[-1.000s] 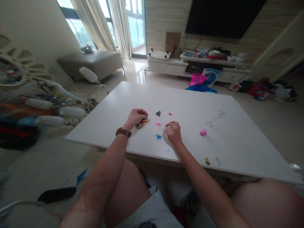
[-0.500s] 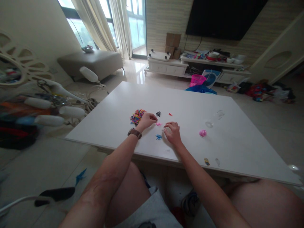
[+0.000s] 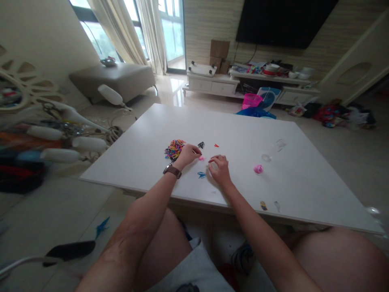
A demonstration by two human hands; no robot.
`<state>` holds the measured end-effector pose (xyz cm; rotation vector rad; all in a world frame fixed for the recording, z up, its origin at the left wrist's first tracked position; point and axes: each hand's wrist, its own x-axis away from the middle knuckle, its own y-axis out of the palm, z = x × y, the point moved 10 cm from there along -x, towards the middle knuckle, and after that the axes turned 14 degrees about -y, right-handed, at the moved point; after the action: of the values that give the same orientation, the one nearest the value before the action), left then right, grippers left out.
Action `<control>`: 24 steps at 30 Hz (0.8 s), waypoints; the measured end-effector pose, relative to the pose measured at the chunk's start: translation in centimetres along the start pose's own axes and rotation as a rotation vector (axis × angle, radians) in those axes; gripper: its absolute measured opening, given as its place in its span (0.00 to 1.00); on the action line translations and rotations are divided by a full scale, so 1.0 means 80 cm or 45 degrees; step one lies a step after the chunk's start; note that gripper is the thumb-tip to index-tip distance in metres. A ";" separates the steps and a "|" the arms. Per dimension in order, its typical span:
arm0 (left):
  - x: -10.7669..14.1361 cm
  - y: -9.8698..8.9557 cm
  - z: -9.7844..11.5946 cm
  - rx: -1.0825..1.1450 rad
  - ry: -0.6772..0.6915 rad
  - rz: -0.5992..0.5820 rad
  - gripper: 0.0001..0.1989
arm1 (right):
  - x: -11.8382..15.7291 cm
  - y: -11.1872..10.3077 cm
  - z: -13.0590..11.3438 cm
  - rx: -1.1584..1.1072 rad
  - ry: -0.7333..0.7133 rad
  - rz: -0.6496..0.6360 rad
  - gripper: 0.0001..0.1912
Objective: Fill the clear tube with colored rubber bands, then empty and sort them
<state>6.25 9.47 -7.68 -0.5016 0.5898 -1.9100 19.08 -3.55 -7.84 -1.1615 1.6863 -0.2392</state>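
Note:
Beside a pile of small multicoloured bands (image 3: pixel 174 149), my left hand (image 3: pixel 189 155) is closed, with its fingertips pinched at the small pink bands (image 3: pixel 202 158); anything between them is too small to make out. My right hand (image 3: pixel 219 168) is just to the right of the pink bands, fingers curled and thumb close to the index finger. What it holds, if anything, cannot be made out. Black bands (image 3: pixel 201 144) lie behind the left hand, a red piece (image 3: pixel 216 145) farther right, and blue bands (image 3: pixel 201 174) nearer the front.
On the white table (image 3: pixel 243 138), a pink round object (image 3: pixel 258 169) and a clear container (image 3: pixel 279 145) lie to the right. A small yellow and blue figure (image 3: pixel 263 205) and a clear piece (image 3: pixel 277 206) are near the front edge. A lamp with white shades (image 3: pixel 90 143) stands left.
The view has shifted slightly. Both hands stay in nearly the same place, with only slight finger movement.

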 end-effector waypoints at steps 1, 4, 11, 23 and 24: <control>0.003 0.002 0.004 0.001 0.026 -0.017 0.05 | 0.000 0.000 -0.001 -0.005 -0.005 0.005 0.03; 0.013 0.011 0.017 0.003 0.128 -0.089 0.03 | -0.001 -0.002 -0.003 -0.026 -0.027 0.021 0.03; 0.021 0.025 0.030 0.019 0.210 -0.165 0.04 | -0.002 -0.002 -0.016 -0.122 -0.126 -0.001 0.07; 0.022 0.025 0.028 0.012 0.267 -0.187 0.04 | -0.001 -0.004 -0.010 -0.127 -0.081 0.039 0.08; 0.022 0.025 0.028 0.009 0.275 -0.191 0.04 | -0.001 -0.005 -0.010 -0.130 -0.088 0.048 0.08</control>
<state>8.29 6.80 -6.99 -0.3448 0.7011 -2.1250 18.62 -3.97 -7.19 -1.1987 1.6739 -0.0895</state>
